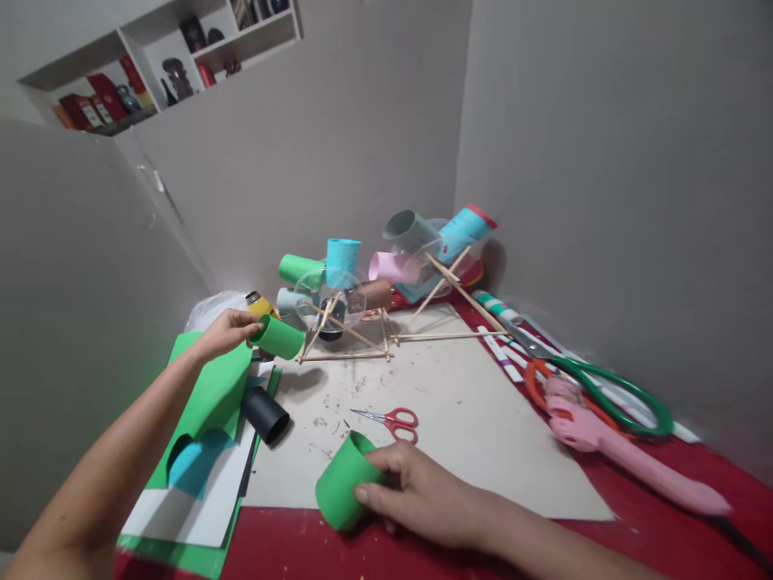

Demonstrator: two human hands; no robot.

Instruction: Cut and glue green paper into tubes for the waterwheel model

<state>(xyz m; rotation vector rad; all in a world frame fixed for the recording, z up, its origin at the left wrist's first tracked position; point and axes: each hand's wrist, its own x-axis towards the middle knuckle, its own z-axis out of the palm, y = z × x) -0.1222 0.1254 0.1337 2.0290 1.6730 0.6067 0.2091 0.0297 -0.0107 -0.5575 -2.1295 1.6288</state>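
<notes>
My left hand (233, 332) pinches the rim of a green paper tube (281, 338), held up over the left part of the white board. Near the front edge of the board, my right hand (416, 487) grips a second green paper tube (345, 487), thumb on its outside. Just beyond this tube lie small red-handled scissors (398, 419). A black paper tube (266, 416) rests on its side below my left hand. Behind stands a wheel of coloured tubes round a clear plastic disc (356, 296) on a stick frame (344, 354).
A second tube wheel (444, 242) on sticks stands at the back right. Large green-handled scissors (604, 395), a pink glue gun (628, 451) and markers (501, 354) lie on the right. Coloured paper sheets (211, 387) are stacked at left. Walls close in the back and right.
</notes>
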